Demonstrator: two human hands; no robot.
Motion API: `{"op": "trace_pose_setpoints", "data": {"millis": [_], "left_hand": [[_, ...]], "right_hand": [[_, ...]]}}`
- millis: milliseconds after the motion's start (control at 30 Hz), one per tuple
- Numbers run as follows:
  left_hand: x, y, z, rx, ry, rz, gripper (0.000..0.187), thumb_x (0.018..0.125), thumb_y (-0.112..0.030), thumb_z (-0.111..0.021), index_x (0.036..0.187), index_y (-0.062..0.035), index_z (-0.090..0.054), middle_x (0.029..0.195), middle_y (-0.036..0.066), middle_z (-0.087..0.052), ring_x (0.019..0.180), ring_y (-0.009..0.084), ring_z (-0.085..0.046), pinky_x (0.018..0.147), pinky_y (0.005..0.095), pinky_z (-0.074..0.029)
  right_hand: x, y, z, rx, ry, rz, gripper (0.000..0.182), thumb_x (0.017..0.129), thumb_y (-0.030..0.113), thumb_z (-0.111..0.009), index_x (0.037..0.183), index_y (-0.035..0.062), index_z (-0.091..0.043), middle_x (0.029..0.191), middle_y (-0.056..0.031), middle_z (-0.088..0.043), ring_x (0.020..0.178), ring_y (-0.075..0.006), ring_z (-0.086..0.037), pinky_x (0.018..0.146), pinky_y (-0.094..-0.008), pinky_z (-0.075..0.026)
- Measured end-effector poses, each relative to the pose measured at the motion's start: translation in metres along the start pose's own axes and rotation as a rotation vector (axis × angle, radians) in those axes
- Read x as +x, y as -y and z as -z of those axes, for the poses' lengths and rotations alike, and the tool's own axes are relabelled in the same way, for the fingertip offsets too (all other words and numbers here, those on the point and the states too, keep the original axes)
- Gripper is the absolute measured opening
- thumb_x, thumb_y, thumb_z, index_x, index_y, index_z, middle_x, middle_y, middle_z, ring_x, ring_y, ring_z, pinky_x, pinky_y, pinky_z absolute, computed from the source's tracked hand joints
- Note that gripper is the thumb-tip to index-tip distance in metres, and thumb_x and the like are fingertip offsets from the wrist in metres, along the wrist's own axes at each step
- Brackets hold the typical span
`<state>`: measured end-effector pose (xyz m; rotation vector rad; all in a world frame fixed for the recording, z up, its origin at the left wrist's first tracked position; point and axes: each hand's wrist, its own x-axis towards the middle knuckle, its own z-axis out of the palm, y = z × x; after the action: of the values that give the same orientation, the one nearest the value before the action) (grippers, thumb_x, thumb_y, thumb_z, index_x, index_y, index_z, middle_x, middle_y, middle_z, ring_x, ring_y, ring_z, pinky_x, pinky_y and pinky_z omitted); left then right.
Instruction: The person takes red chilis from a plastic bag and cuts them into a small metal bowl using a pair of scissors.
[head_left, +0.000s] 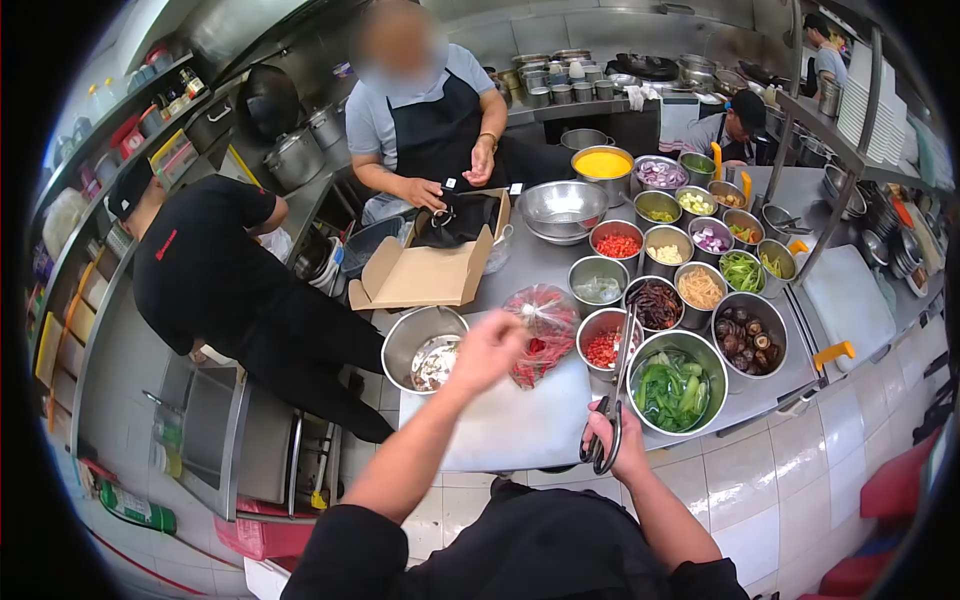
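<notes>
My right hand point(628, 447) grips a pair of scissors point(604, 440) by the dark handles, blades pointing away from me past a pot of chopped red chillies point(603, 340). My left hand point(490, 350) is raised over the far edge of a white cutting board point(500, 425), fingers curled and slightly blurred. Whatever it may hold is hidden. Just right of it lies a clear plastic bag of red chillies point(540, 345). A steel pot point(402, 350) with a little in its bottom stands to its left. Leafy greens point(675, 390) in water fill a pot beside the scissors.
Several steel pots of cut ingredients crowd the table's right side, with dark mushrooms point(750, 340) and dried chillies point(655, 303) nearest. An open cardboard box point(430, 275) and metal bowls point(562, 208) stand behind. One co-worker point(440, 120) is across the table; another point(215, 260) bends at left.
</notes>
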<state>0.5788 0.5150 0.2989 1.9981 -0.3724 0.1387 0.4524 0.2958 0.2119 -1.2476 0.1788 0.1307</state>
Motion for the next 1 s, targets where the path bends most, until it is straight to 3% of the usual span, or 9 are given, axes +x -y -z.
{"op": "trace_pose_setpoints", "data": {"millis": [100,167,200,300,400,467,667,767,1000], "left_hand": [[-0.009,-0.017,0.073,0.094,-0.191,0.210,0.013,0.088,-0.014,-0.063,0.096,-0.0035,-0.063,0.084,0.007,-0.065,0.077,0.0151,-0.061,0.072,0.0298,-0.050],[-0.015,0.009,0.106,0.442,-0.244,0.122,0.016,0.086,-0.014,-0.065,0.099,-0.0041,-0.065,0.091,0.012,-0.066,0.081,0.0245,-0.065,0.075,0.0338,-0.052],[-0.019,0.009,0.114,0.782,-0.144,0.120,0.019,0.084,-0.016,-0.067,0.101,-0.0059,-0.068,0.099,0.016,-0.065,0.085,0.0322,-0.065,0.079,0.0383,-0.053],[-0.034,0.003,0.089,0.624,-0.060,0.100,0.017,0.084,-0.014,-0.067,0.100,-0.0086,-0.070,0.101,0.015,-0.065,0.090,0.0340,-0.064,0.082,0.0403,-0.052],[-0.024,0.003,0.045,0.559,0.081,-0.188,0.015,0.087,-0.015,-0.062,0.098,-0.0088,-0.070,0.092,0.016,-0.065,0.085,0.0344,-0.065,0.077,0.0426,-0.053],[-0.005,0.018,0.018,0.678,0.293,-0.108,0.015,0.087,-0.014,-0.060,0.097,-0.0073,-0.069,0.098,0.017,-0.066,0.087,0.0364,-0.064,0.077,0.0428,-0.053],[0.028,0.039,-0.040,0.988,0.480,-0.037,0.021,0.088,-0.013,-0.052,0.095,-0.0052,-0.070,0.103,0.019,-0.067,0.096,0.0337,-0.068,0.080,0.0428,-0.056],[0.032,0.033,-0.052,1.103,0.560,0.043,0.026,0.089,-0.013,-0.052,0.104,-0.0034,-0.071,0.108,0.017,-0.068,0.098,0.0310,-0.069,0.080,0.0411,-0.057],[0.041,0.008,-0.051,1.121,0.764,0.154,0.027,0.090,-0.015,-0.052,0.105,-0.0028,-0.071,0.114,0.016,-0.067,0.103,0.0306,-0.067,0.081,0.0424,-0.056]], "right_hand": [[-0.003,0.006,0.000,-0.040,0.004,0.040,0.030,0.090,0.018,-0.066,0.110,-0.0011,-0.054,0.072,-0.0067,-0.062,0.061,-0.0128,-0.060,0.056,-0.0274,-0.050],[-0.002,0.008,-0.002,-0.059,0.018,0.061,0.031,0.090,0.018,-0.067,0.111,-0.0011,-0.055,0.072,-0.0068,-0.063,0.061,-0.0130,-0.061,0.056,-0.0277,-0.050],[-0.001,0.008,-0.004,-0.053,0.027,0.055,0.032,0.089,0.018,-0.067,0.112,-0.0010,-0.054,0.073,-0.0070,-0.063,0.061,-0.0130,-0.061,0.056,-0.0275,-0.050],[0.001,0.009,-0.011,-0.090,0.053,0.057,0.031,0.090,0.017,-0.067,0.112,-0.0007,-0.055,0.073,-0.0071,-0.063,0.062,-0.0127,-0.061,0.056,-0.0272,-0.049],[0.001,0.010,-0.019,-0.087,0.082,0.036,0.030,0.090,0.016,-0.067,0.111,-0.0010,-0.055,0.073,-0.0066,-0.063,0.062,-0.0123,-0.061,0.056,-0.0268,-0.049],[-0.001,0.007,-0.023,-0.138,0.116,0.059,0.028,0.092,0.015,-0.063,0.113,-0.0009,-0.053,0.072,-0.0064,-0.062,0.061,-0.0127,-0.059,0.057,-0.0272,-0.049],[-0.012,0.000,-0.020,-0.148,0.124,0.107,0.027,0.092,0.013,-0.060,0.112,-0.0025,-0.052,0.071,-0.0068,-0.061,0.061,-0.0135,-0.060,0.057,-0.0278,-0.049],[-0.016,-0.006,-0.011,-0.073,0.092,0.096,0.031,0.088,0.015,-0.068,0.110,-0.0020,-0.054,0.072,-0.0067,-0.062,0.061,-0.0124,-0.061,0.056,-0.0269,-0.050],[-0.021,-0.002,-0.003,-0.110,0.052,0.084,0.028,0.092,0.014,-0.061,0.113,-0.0033,-0.053,0.070,-0.0079,-0.062,0.060,-0.0148,-0.060,0.058,-0.0282,-0.051]]}}
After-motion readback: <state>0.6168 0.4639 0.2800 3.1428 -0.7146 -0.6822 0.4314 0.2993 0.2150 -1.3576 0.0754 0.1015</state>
